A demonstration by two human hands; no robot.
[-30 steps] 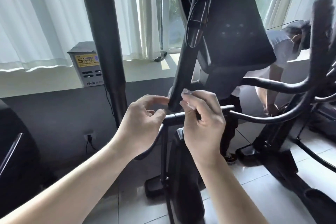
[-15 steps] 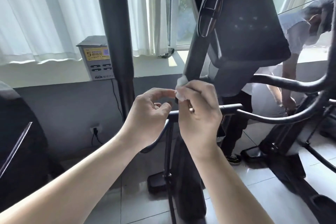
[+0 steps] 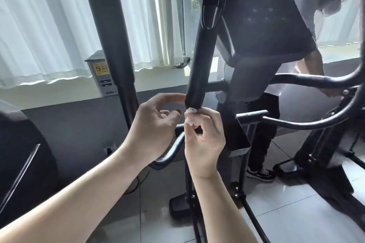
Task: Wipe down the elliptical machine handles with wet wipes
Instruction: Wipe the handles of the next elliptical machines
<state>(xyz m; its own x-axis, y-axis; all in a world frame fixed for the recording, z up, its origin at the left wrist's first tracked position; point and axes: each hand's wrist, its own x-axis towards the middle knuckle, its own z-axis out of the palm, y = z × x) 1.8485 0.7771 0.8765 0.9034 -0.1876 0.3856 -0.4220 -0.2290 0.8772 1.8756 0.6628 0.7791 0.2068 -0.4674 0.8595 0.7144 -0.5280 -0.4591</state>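
Now the right hand (image 3: pixel 203 142) sits higher than a second ago. Then it was level with the short crossbar (image 3: pixel 251 114), and only a sliver of white showed at its fingertips. More of the wet wipe (image 3: pixel 191 117) is out now, a small crumpled wad pinched between thumb and forefinger, with its top edge touching the bottom end of the elliptical handle (image 3: pixel 199 61). The left hand (image 3: pixel 156 124) has kept its place just left of the wipe. It grasps nothing and its fingers are loosely curved, with the forefinger reaching to the handle's lower end — whether it touches there I cannot tell.

The handle is a thick black tube with a matte, padded-looking sleeve, and it leans up and to the right. Near its top it narrows into a glossier moulded grip, just beside the dark console (image 3: pixel 256 16). Its surface looks evenly dull — any wet streak is too faint to make out.
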